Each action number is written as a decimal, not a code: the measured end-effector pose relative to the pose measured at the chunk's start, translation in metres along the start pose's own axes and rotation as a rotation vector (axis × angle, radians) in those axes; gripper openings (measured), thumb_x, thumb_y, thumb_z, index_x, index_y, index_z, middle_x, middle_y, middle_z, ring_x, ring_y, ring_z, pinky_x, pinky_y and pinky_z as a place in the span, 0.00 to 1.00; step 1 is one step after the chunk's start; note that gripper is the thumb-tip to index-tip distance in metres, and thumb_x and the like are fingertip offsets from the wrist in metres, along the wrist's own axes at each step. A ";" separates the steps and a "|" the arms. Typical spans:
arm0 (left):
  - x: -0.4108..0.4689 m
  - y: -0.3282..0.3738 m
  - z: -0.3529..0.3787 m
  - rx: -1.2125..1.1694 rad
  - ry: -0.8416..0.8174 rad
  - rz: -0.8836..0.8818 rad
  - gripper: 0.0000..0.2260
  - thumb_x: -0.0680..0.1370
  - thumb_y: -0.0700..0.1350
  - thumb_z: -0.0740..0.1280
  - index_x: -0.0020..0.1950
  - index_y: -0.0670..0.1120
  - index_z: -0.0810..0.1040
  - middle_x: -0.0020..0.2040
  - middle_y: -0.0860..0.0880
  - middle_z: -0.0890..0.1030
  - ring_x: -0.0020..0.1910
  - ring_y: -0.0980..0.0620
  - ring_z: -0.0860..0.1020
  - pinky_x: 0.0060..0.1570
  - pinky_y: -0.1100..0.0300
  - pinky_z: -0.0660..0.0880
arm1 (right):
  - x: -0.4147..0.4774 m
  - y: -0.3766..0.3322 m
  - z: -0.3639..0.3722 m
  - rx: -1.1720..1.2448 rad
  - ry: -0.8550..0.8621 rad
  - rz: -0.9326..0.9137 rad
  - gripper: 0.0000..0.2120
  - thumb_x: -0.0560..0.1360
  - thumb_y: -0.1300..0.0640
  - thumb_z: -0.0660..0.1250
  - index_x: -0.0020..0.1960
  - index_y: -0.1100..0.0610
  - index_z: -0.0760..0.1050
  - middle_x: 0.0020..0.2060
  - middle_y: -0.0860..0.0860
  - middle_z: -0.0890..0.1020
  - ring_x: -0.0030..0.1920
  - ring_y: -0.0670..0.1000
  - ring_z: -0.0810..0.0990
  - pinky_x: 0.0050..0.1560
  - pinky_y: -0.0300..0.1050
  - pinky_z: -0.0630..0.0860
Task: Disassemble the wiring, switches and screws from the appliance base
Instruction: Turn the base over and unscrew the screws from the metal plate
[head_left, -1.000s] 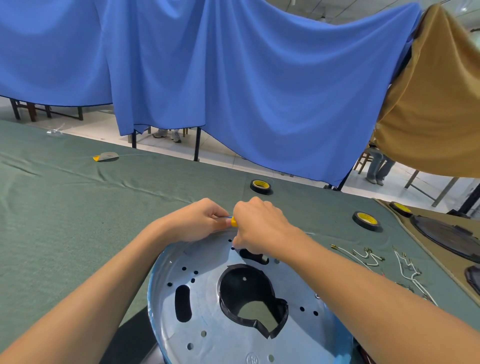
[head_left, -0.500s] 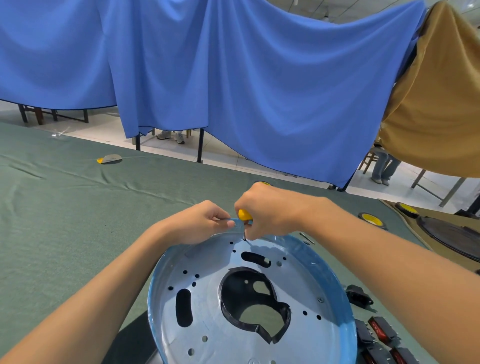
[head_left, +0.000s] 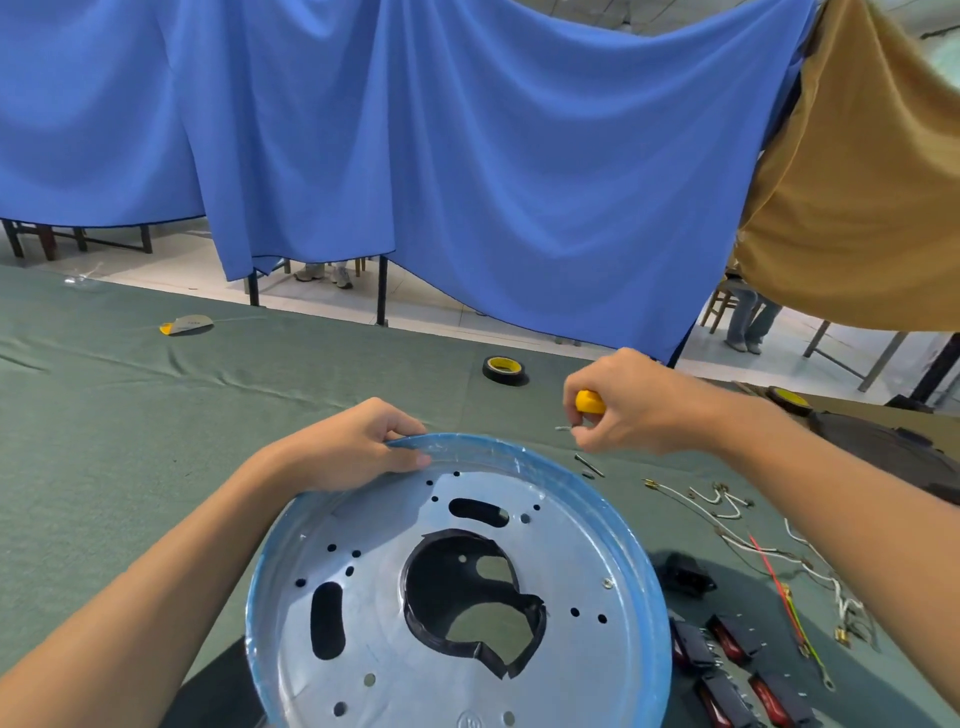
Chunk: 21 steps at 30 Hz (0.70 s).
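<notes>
Head view. The round, silvery sheet-metal appliance base (head_left: 571, 561) with a blue rim lies near centre on the green cloth-covered table (head_left: 156, 467), its inner face up. The left hand (head_left: 358, 447) grips the far-left rim, fingers curled over the edge, as it did half a second ago.

The change lies with the right hand (head_left: 634, 410). Half a second ago it stood over the far part of the plate with the tool upright at a hole. Now it is off the base to the right, above the cloth, clenched round the yellow-handled screwdriver (head_left: 589, 401). A small silvery screw (head_left: 563, 428) juts from its fingertips; whether it sits on the tool tip or between the fingers cannot be told.

Just below this hand, a few loose dark screws (head_left: 589, 466) lie on the cloth beside the rim. This suggests one more fastener has come out and is about to join them.

To the right lie detached white and coloured wires (head_left: 727, 525), and near right the black-and-red rocker switches (head_left: 727, 636), all clear of the base. One silvery fastener (head_left: 608, 583) seems to remain on the right of the plate, so the work appears close to finished. A black roll of tape with a yellow core (head_left: 504, 370) sits farther off.
</notes>
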<state>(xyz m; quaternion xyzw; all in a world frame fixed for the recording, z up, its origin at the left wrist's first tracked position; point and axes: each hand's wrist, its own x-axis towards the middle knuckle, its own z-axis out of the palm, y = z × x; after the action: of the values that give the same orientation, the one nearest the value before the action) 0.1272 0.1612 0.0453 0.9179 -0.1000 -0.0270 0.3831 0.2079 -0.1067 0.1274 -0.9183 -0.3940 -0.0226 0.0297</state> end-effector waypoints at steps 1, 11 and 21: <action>0.000 0.000 0.000 -0.002 0.004 -0.001 0.08 0.80 0.47 0.66 0.45 0.49 0.83 0.34 0.50 0.76 0.31 0.55 0.70 0.34 0.59 0.66 | -0.003 0.008 0.007 0.005 -0.007 0.018 0.04 0.69 0.57 0.70 0.37 0.50 0.76 0.32 0.43 0.77 0.33 0.43 0.72 0.33 0.39 0.69; 0.000 0.000 0.002 0.001 0.015 -0.015 0.09 0.80 0.47 0.65 0.47 0.46 0.83 0.33 0.49 0.73 0.31 0.52 0.67 0.35 0.58 0.63 | -0.014 0.042 0.059 0.031 -0.055 0.085 0.03 0.72 0.52 0.70 0.42 0.50 0.77 0.40 0.46 0.79 0.42 0.48 0.77 0.46 0.49 0.80; -0.001 0.001 0.002 -0.020 0.018 -0.027 0.10 0.80 0.47 0.65 0.42 0.47 0.82 0.29 0.52 0.72 0.28 0.53 0.67 0.30 0.61 0.63 | 0.017 0.044 0.044 -0.080 -0.325 0.076 0.09 0.70 0.53 0.72 0.35 0.53 0.74 0.30 0.48 0.76 0.31 0.48 0.73 0.30 0.41 0.69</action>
<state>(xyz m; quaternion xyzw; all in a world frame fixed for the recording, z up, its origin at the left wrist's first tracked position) 0.1259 0.1590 0.0445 0.9155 -0.0839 -0.0251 0.3926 0.2523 -0.1212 0.0834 -0.9247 -0.3572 0.1115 -0.0700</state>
